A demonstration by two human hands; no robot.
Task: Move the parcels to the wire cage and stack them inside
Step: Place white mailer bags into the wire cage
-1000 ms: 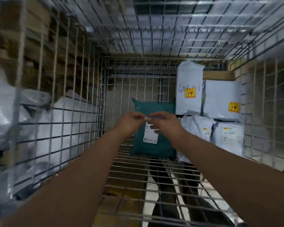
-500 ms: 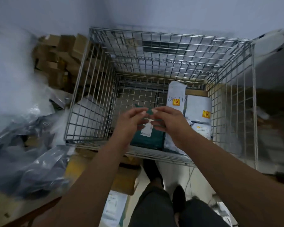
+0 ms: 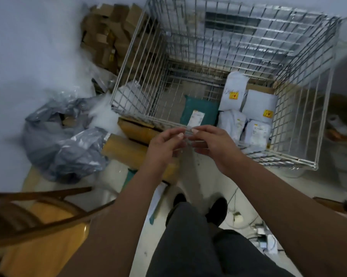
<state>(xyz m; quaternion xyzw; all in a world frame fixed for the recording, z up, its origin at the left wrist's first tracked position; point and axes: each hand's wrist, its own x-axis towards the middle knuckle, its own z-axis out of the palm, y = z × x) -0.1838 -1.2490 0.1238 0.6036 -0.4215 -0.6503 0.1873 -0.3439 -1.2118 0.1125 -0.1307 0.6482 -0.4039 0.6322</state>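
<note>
— Where are the hands?

— Both are raised over the near rim of the wire cage [image 3: 224, 62], fingertips almost meeting. The left hand [image 3: 164, 148] has its fingers loosely curled; the right hand [image 3: 214, 144] is the same, thumb near forefinger. Neither grips a parcel, and I cannot tell whether anything small is pinched between them.

— And the parcels?

— Beyond the hands, inside the cage. A green parcel [image 3: 200, 110] leans upright just past the fingertips. Beyond the right hand, white parcels [image 3: 258, 104] are stacked in the cage's right corner, some with yellow stickers.

— The room?

— A pale floor [image 3: 188, 196] lies below the hands, with cables [image 3: 254, 222] under the right forearm. Left of the left hand lie grey plastic bags [image 3: 62, 140], with a pile of cardboard boxes [image 3: 108, 37] further off against a light wall. A wooden chair [image 3: 28, 216] sits beneath the left forearm.
</note>
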